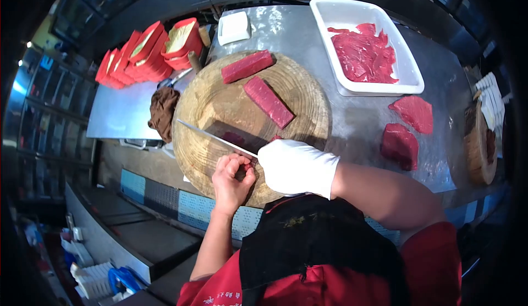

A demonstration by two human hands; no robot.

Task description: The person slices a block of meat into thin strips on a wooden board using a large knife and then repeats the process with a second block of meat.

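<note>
My right hand (pixel 297 167), in a white glove, is closed around a knife (pixel 217 138); its handle is hidden in the glove and its blade points left across the round wooden chopping block (pixel 206 99). Close below the blade, my bare left hand (pixel 233 182) has its fingers curled over a small piece of red meat (pixel 249 167), mostly covered by the fingers. A dark red scrap (pixel 234 137) lies behind the blade, partly in shadow. Farther back on the block are two long strips of meat, one angled (pixel 269 102) and one near the far edge (pixel 247 66).
A white tub (pixel 367 87) holding sliced meat stands at the back right. Two meat slabs (pixel 400 145) (pixel 412 114) lie on the steel table. At left are a brown cloth (pixel 163 113) and red containers (pixel 181 44). A small white dish (pixel 234 28) sits behind the block.
</note>
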